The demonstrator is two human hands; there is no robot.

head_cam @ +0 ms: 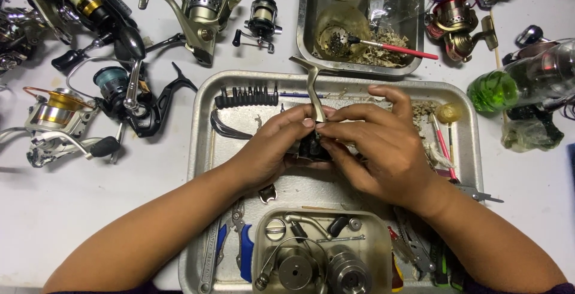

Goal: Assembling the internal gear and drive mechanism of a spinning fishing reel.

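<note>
Gripping a dark reel body (311, 146) over the metal tray (200, 150), both hands, left (272, 147) and right (377, 150), pinch closed around it; its upright handle arm (314, 90) could slip, dropping small parts among the tools.

Spinning reels (197, 6) lay scattered on the white table (90, 210), beside a green bottle (509, 87), a red-handled brush (398, 48) and blue-handled pliers (242, 252).

Two bare forearms; left hand (272, 147), right hand (383, 150) ungloved; dark purple sleeve edge at right elbow.
</note>
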